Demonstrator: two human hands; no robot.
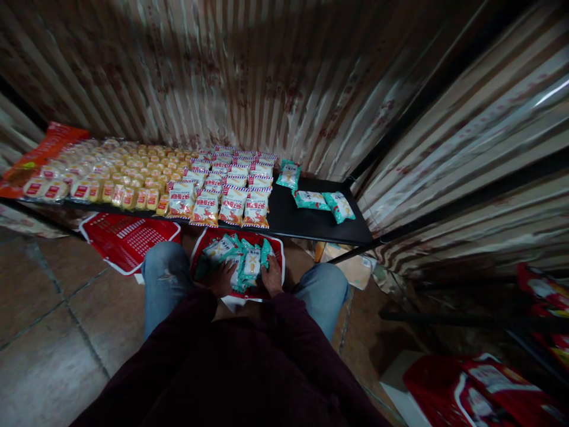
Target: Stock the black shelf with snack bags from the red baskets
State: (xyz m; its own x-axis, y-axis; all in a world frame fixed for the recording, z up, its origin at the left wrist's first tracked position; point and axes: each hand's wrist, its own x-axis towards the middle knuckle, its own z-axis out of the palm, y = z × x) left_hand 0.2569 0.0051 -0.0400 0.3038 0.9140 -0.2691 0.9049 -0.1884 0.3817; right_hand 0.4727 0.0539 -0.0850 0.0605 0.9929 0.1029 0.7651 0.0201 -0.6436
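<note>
A red basket (283, 252) between my knees holds several teal-and-white snack bags (252, 264). My left hand (222, 280) lies over the bags at the basket's left side, fingers spread. At the right side my right hand (272, 277) has its thumb and fingers closed about a teal snack bag (267, 250); its lower part is hidden. Three more teal bags lie on the black shelf (284, 219) just above: one upright bag (288, 174) at the back, a flat bag (311, 200) and a tilted bag (339, 207) touching it.
Rows of white-and-orange snack bags (207, 206) fill the shelf's middle, with small yellow packs (128, 198) and an orange bag (44, 157) leftward. A second red basket (128, 237) is below. Black posts (400, 219) and a cardboard box (349, 267) stand right.
</note>
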